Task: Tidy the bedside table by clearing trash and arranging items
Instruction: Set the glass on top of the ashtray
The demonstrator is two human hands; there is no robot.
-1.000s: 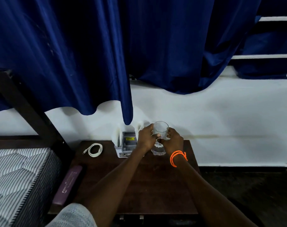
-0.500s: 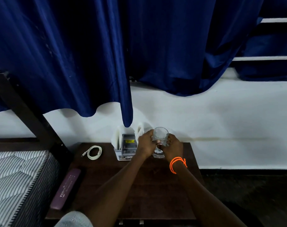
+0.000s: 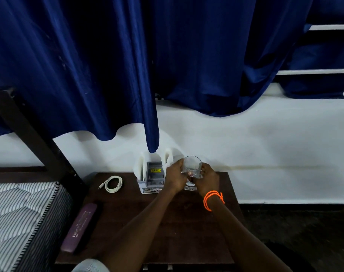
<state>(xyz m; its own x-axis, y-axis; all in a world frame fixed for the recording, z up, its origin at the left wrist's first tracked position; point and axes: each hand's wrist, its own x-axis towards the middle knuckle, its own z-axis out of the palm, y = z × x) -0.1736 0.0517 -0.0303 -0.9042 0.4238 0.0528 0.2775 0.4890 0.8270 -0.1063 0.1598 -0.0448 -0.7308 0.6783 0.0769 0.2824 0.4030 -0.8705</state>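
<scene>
A clear drinking glass [image 3: 192, 166] stands upright at the back of the dark wooden bedside table [image 3: 167, 228], close to the white wall. My left hand [image 3: 175, 176] wraps its left side and my right hand [image 3: 205, 178], with an orange band on the wrist, wraps its right side. The glass base is partly hidden by my fingers. Just left of the glass sits a grey and white box [image 3: 152, 178] with white papers standing in it. A coiled white cable [image 3: 112, 184] lies further left on the table.
A purple flat case [image 3: 79, 226] lies along the table's left edge beside a striped mattress [image 3: 20, 218]. A dark bed frame post [image 3: 35, 138] rises at left. Blue curtains [image 3: 128, 65] hang low, one fold ending just above the box. Dark floor lies to the right.
Both hands have kept hold of the glass and set it lower, toward the table's back edge beside the box. The view has shifted slightly.
</scene>
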